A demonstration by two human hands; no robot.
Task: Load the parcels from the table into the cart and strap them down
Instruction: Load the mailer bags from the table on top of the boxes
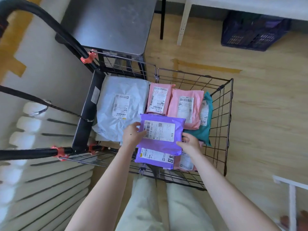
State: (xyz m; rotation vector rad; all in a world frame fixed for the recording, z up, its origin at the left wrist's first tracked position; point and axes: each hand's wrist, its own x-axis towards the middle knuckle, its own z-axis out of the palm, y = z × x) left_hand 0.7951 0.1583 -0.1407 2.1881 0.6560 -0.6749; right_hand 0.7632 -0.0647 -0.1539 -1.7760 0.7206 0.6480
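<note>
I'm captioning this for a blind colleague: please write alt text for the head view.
A person's left-hand grip and right-hand grip hold a purple plastic mailer parcel over a black wire cart that contains a white plastic parcel, pink plastic parcels, a teal plastic parcel and a second purple parcel.

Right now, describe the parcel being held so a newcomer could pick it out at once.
Look into the black wire cart, near side. The top purple parcel is there, gripped at its edges by the left hand and the right hand. The other purple parcel lies half-hidden under it; the remaining neighbours are pink, teal or white.
</note>
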